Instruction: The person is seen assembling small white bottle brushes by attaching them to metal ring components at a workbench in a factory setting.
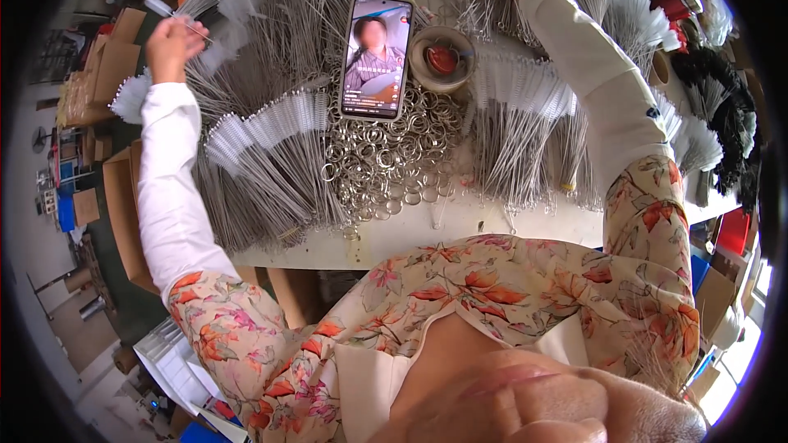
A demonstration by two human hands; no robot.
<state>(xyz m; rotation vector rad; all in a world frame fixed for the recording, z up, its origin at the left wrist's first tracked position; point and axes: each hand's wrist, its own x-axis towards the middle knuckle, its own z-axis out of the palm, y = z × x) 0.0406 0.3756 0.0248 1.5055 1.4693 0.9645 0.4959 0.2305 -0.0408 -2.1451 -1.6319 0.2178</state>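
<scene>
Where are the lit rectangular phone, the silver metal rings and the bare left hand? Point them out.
Lit rectangular phone (376, 59): head view, screen's middle.
Silver metal rings (392, 148): head view, heap's middle.
Bare left hand (171, 46): head view, hand's middle.

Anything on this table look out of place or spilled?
The phone stands out: its screen is lit, and it sits amid metal rings and brush bundles, unlike those work pieces. The rings lie loose in a heap on the table; whether they spilled or were put there, I cannot tell.
</scene>
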